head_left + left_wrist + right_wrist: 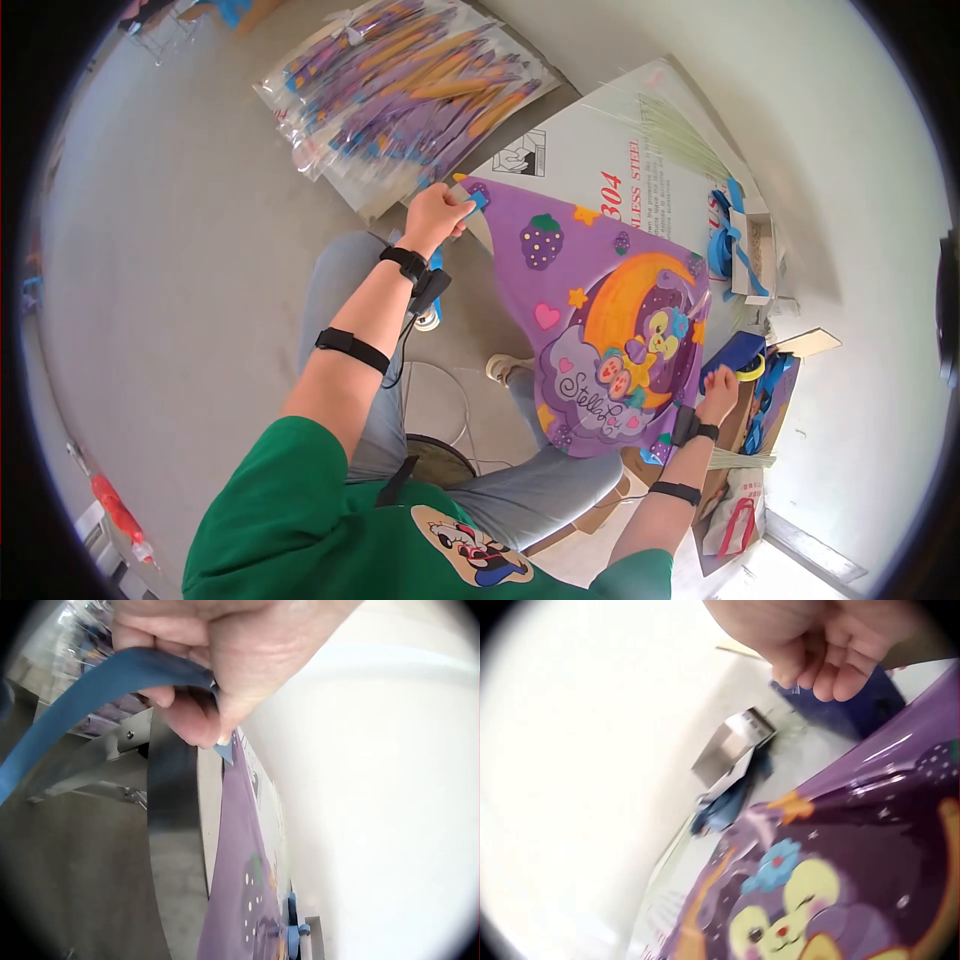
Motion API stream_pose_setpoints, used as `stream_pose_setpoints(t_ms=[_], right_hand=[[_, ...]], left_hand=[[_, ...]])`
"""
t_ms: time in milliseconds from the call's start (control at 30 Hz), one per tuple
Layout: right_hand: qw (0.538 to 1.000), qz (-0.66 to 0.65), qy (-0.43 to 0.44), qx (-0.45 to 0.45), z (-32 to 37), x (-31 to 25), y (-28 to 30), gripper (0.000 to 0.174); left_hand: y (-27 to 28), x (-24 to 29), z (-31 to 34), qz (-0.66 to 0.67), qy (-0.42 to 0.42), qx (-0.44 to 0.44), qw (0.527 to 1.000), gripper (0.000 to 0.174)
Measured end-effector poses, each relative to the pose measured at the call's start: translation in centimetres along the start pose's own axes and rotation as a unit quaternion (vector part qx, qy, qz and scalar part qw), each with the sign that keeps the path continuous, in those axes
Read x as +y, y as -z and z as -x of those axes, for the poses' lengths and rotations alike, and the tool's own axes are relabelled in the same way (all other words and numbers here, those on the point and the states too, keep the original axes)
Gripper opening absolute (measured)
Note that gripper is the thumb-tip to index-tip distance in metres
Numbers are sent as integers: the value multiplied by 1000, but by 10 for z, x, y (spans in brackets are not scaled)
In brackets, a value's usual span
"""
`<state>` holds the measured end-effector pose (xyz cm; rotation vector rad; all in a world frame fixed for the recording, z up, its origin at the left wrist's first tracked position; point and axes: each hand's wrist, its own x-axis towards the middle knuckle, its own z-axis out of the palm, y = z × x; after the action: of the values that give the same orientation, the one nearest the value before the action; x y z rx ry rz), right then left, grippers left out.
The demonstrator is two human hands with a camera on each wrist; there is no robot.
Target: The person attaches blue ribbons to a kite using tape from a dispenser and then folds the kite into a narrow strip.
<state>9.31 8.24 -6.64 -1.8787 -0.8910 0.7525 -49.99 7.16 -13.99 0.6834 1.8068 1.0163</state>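
And here the left hand (433,222) pinches a blue ribbon (135,671) right at one corner of the purple sheet (520,290), thumb against fingers, the ribbon's free length arching out past the knuckles. The sheet, the thing being worked on, spreads from the desk (570,150) out over its near edge and above the person's knees, picture side up. Over at the sheet's other side, the right hand (718,397) is bent at the dark blue dispenser (733,357), fingertips bunched; whether they hold anything, one cannot tell. Beyond the sheet sit the open box (762,250) of ribbons and, past the pinched corner, plastic-wrapped bundles (400,90). The danger? That corner pinch: should the thumb ease, the springy ribbon could skew or slide off the corner. The overhang is another worry, since its weight could drag the slick sheet towards the lap and crease it. And a right forearm so close to the lower edge could snag it.
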Motion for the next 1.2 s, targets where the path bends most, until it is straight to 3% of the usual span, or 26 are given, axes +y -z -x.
stream_pose_setpoints(t_ms=[67,133,200,400,467,500,567,600,667,967,1200], right_hand=[[992,12,48,-120,7,-24,-36,13],[976,-15,37,-214,41,-68,-89,14],[960,19,72,-270,56,-88,-134,15],[839,112,80,-526,92,-137,-256,16],[785,183,126,-579,105,-153,-294,19],[782,186,124,-582,109,-155,-312,19],[727,190,158,-641,116,-157,-346,20],[724,193,155,-644,119,-157,-362,20],[667,221,272,-657,127,-158,-390,20],[549,299,320,-712,150,-159,-455,23],[503,348,351,-709,155,-164,-466,23]], left_hand=[[0,5,3,-4,7,4,1000,31],[2,11,6,0,11,2,1000,31],[2,9,5,4,16,2,1000,31],[4,13,6,13,18,0,1000,29],[5,20,10,-10,29,-3,1000,29],[5,21,11,-7,33,-1,999,29],[5,22,11,-18,40,0,999,28],[5,21,11,-16,45,2,999,28],[6,21,11,-12,36,-4,999,28],[8,25,11,12,64,-5,998,33],[8,23,10,9,65,-9,998,32]])
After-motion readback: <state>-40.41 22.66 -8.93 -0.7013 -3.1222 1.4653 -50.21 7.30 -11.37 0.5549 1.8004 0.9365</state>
